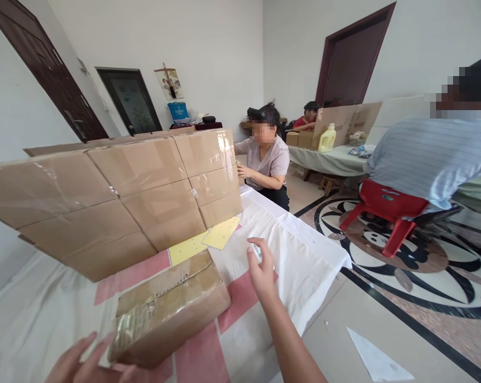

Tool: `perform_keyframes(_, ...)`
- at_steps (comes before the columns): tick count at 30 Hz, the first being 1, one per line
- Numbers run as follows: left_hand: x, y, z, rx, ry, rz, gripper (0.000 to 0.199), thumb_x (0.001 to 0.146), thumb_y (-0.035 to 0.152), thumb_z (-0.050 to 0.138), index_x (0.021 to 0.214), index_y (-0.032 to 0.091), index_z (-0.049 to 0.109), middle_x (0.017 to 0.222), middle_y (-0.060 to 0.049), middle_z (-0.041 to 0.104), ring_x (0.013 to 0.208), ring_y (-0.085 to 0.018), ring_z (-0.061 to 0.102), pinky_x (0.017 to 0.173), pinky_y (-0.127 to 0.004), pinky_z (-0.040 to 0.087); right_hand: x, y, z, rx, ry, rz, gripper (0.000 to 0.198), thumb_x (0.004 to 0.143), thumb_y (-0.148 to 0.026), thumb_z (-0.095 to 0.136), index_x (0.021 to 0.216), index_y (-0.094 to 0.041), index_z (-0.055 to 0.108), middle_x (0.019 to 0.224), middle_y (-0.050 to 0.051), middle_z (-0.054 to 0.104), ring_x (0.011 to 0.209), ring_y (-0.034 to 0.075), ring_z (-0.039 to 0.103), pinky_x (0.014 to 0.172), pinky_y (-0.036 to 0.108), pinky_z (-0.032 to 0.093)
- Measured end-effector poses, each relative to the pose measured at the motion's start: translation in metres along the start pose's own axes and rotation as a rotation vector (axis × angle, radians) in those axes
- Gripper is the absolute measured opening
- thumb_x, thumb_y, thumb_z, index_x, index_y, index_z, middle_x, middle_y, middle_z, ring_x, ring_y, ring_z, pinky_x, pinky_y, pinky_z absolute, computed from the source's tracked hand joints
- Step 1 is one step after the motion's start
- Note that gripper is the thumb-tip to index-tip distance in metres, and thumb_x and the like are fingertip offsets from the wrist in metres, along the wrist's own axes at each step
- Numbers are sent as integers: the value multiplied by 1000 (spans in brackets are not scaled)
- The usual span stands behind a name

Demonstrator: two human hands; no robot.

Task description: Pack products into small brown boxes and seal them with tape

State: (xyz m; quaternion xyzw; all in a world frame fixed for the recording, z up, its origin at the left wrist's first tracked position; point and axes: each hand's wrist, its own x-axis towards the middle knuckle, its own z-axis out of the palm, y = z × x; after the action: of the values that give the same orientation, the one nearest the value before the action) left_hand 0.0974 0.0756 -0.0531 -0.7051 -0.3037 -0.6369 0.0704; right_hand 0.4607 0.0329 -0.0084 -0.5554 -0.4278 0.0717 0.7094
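Note:
A taped brown cardboard box [176, 308] lies on the cloth-covered table in front of me, its top flaps meeting at a ragged seam. My left hand [91, 364] is at the box's near left end with fingers spread; whether it touches the cardboard I cannot tell. Right of the box, my right hand [262, 268] is raised over the cloth, fingers curled around a small white object [258, 252] that is mostly hidden. Behind the box stands a wall of joined cardboard boxes [152, 186].
A white cloth with pink and yellow patches [288, 244] covers the table. Across it, a person [268, 159] crouches by the cardboard wall. On the right, another person sits on a red plastic chair [391, 199]. A yellow bottle [327, 139] stands on a farther table.

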Motion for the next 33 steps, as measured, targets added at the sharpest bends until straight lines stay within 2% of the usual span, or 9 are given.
perform_keyframes(3,-5,34,13,82,44,369,47,68,49,70,115,43,71,106,-6,68,90,-35,61,86,-58,54,3,26,-29,-279,159,114,36,86,-47,64,111,-21,65,116,16,65,116,36,56,100,55,46)
perform_keyframes(4,-6,54,22,45,-34,426,38,66,40,76,104,39,72,93,-4,67,84,-31,62,81,-52,56,3,36,-38,-329,157,163,38,81,-49,67,107,-20,67,113,17,65,113,38,56,99,56,46)
perform_keyframes(7,-6,123,67,-116,-262,651,25,71,27,78,95,33,71,97,0,71,91,-21,62,91,-38,57,5,57,-55,-352,83,231,34,76,-53,69,83,-20,70,97,16,67,96,36,62,90,54,49)
perform_keyframes(9,0,161,106,-271,-318,675,24,78,30,74,102,30,70,111,0,72,104,-19,63,101,-36,53,6,62,-60,-333,52,228,36,78,-55,65,72,-20,69,86,13,68,84,32,65,82,50,52)
perform_keyframes(11,10,182,149,-316,-406,600,43,79,31,75,121,26,63,122,-6,69,124,-25,59,105,-40,52,7,62,-61,-304,31,229,39,80,-57,60,70,-20,69,81,12,70,80,30,67,78,47,54)
perform_keyframes(16,25,168,243,-233,-800,155,107,68,40,86,156,17,28,163,-24,33,154,-45,27,120,-65,35,4,61,-66,-248,36,255,41,87,-53,49,82,-19,71,97,12,75,95,27,69,90,44,54)
perform_keyframes(18,18,153,262,-223,-868,34,112,71,46,85,158,14,23,165,-25,28,155,-46,24,122,-65,30,2,60,-67,-253,51,256,39,90,-49,47,88,-18,70,101,12,74,100,27,67,94,44,52)
perform_keyframes(28,-8,135,269,-223,-861,-154,79,85,50,72,153,25,42,159,-18,39,145,-37,42,118,-54,38,-18,43,-49,-382,-58,8,38,99,-37,50,135,-24,53,128,12,56,115,24,59,96,45,52)
perform_keyframes(33,-2,139,268,-199,-858,-235,64,92,42,63,152,29,45,154,-15,45,141,-34,46,116,-52,41,-21,37,-47,-611,-159,21,27,102,-39,47,108,-23,68,127,13,51,119,29,54,97,50,52)
